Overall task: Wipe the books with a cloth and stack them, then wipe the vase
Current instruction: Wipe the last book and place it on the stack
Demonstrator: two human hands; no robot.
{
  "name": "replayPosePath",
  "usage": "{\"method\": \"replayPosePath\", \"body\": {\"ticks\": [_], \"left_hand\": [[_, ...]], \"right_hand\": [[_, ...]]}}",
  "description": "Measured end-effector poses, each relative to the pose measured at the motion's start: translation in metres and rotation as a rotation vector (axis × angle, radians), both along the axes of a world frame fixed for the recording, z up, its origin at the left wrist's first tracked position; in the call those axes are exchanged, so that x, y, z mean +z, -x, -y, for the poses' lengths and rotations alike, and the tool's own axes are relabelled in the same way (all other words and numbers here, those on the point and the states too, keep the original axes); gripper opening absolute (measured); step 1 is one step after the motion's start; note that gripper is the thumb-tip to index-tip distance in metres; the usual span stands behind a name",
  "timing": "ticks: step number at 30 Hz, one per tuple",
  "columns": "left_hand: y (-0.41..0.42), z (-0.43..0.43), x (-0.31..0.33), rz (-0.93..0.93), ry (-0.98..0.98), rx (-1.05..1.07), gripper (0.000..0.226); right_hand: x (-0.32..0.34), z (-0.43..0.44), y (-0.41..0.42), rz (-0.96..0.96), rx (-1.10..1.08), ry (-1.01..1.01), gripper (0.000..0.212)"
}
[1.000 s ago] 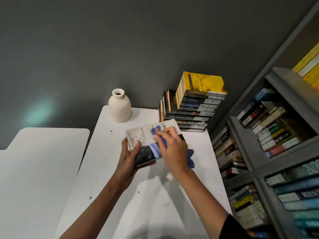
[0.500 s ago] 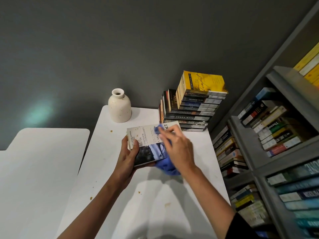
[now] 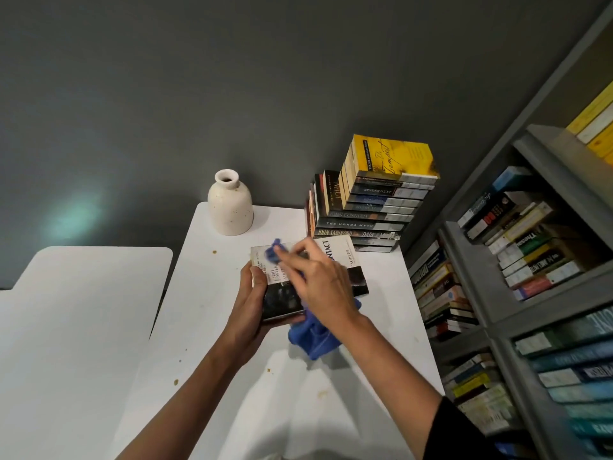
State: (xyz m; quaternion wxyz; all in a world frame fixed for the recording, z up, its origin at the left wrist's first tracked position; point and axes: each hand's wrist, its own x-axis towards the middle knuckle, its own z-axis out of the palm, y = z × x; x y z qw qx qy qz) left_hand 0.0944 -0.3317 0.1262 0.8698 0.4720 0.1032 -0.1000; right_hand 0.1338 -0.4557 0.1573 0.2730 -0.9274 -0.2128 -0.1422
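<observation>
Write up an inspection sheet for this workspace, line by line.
Surface: white table, brown specks and stains on it.
Job's things: book in hand; blue cloth on its cover; book stack back right; vase upright at the back.
Clutter: nothing seen.
Hands: left hand grips the book; right hand holds the blue cloth against it.
Cables: nothing seen.
Surroundings: second white table to the left, grey bookshelf full of books to the right, grey wall behind.

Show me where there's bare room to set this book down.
The left white table shows bare throughout. On the right white table, room lies between its left edge and the left hand, and between the cream ceramic vase and the stacked paperback books. The back right corner is crowded.
</observation>
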Motion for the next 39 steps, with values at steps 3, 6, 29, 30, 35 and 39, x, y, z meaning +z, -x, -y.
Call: {"method": "replayPosePath", "body": {"ticks": [3,6,29,30,35,39], "left_hand": [[-0.001,0.002,-0.002,-0.021,-0.029,-0.007,0.048],[-0.003,0.005,0.001,-0.038,0.018,-0.045,0.059],[-0.016,0.010,0.009,-0.079,0.220,0.148,0.058],[-0.016,0.011,0.009,-0.088,0.256,0.159,0.058],[-0.018,0.001,0.007,-0.129,0.220,0.201,0.055],[-0.016,-0.005,0.010,-0.132,0.160,0.198,0.046]], "right_hand": [[-0.002,0.011,-0.007,-0.004,-0.162,-0.059,0.025],[0.002,-0.011,0.002,0.029,-0.088,-0.021,0.025],[-0.013,-0.009,0.038,0.131,0.097,-0.096,0.029],[-0.013,-0.009,0.041,0.132,0.124,-0.102,0.030],[-0.018,0.034,0.026,0.187,-0.004,-0.105,0.032],[-0.013,0.071,0.000,0.196,-0.264,-0.213,0.030]]}}
